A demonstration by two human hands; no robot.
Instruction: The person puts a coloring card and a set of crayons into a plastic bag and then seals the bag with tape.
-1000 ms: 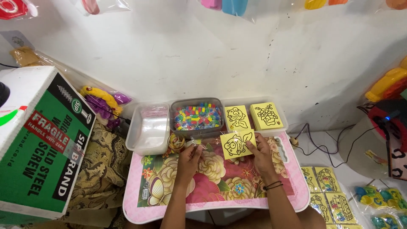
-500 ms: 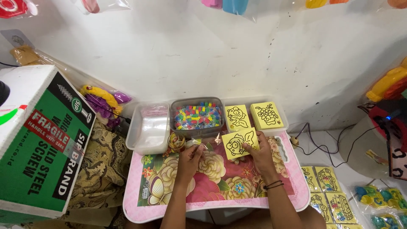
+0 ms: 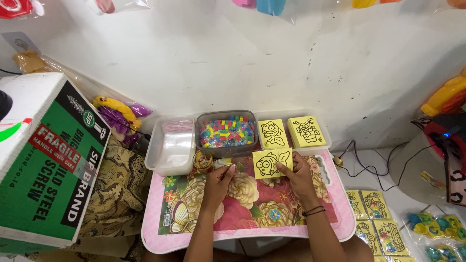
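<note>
A big green and white cardboard box [image 3: 43, 160] fills the left side, standing on a patterned brown cloth [image 3: 116, 189]. Next to it sits the low pink bench [image 3: 247, 213] with a flowered top, pushed up near the white wall. Along its far edge are three tubs in a row: a clear tub of plastic bags [image 3: 171, 144], a grey tub of small coloured tubes [image 3: 227, 131], and a white tray [image 3: 324, 131] carrying two stacks of yellow picture cards [image 3: 289, 133]. On the floor to the right lie more yellow cards [image 3: 374, 218] and packets of coloured bits [image 3: 437, 233]. The right hand [image 3: 297, 173] has its grip closed on a yellow fish card [image 3: 272, 163], thumb on its face, holding it just above the bench in front of the tray. The left hand [image 3: 219, 175] pinches something small and pale between fingertips, just beside a small round cup of bands [image 3: 203, 160]; what it pinches is too small to tell.
</note>
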